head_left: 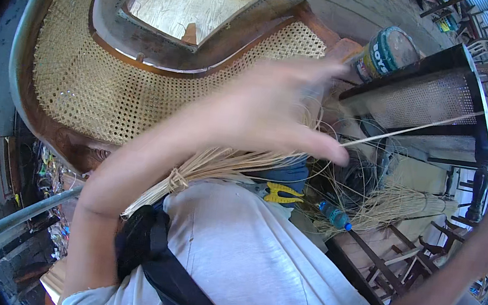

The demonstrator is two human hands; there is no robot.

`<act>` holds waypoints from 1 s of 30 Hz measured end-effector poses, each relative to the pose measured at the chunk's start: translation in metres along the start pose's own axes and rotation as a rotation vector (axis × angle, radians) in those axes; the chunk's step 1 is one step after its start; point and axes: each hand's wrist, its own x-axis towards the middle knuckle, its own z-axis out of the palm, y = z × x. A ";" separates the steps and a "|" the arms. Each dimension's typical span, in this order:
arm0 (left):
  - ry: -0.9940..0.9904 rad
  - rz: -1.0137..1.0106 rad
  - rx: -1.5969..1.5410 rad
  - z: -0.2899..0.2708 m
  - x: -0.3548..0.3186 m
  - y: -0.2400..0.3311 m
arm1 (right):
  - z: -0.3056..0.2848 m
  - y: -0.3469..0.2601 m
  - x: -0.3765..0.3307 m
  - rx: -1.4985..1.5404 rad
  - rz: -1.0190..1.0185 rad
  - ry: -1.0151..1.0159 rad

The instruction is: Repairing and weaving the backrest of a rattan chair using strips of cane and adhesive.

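Observation:
My left hand (274,107) is raised in front of the woven cane panel (99,89) of a curved wooden furniture frame (22,73). Motion blurs it, but the thumb and forefinger are stretched well apart. A thin pale cane strand (412,131) runs taut from beside that thumb toward the upper right; its contact with the hand is unclear. My right forearm (462,264) reaches to the right rim, where the hand is cut off. Beneath my left wrist, a tied bundle of cane strands (178,181) lies across my lap. A yellow-handled tool (283,194) rests nearby.
A labelled can (387,53) stands behind a black wooden piece with a cane panel (427,99). Loose strands and another cane bundle (414,204) lie to the right, near a blue-capped plastic bottle (334,215). Wooden furniture frames (402,257) stand at lower right; a metal rail (29,214) is at left.

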 end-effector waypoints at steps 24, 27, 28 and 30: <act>0.131 -0.544 0.174 -0.217 0.094 -0.143 | -0.064 -0.218 -0.152 0.790 -0.019 -0.581; 0.176 -0.277 0.298 -0.187 0.119 -0.090 | -0.103 -0.272 -0.101 0.911 -0.169 -0.476; 0.200 -0.141 0.358 -0.174 0.128 -0.069 | -0.115 -0.293 -0.090 0.953 -0.230 -0.459; 0.247 0.137 0.465 -0.144 0.138 -0.029 | -0.134 -0.335 -0.080 1.027 -0.345 -0.470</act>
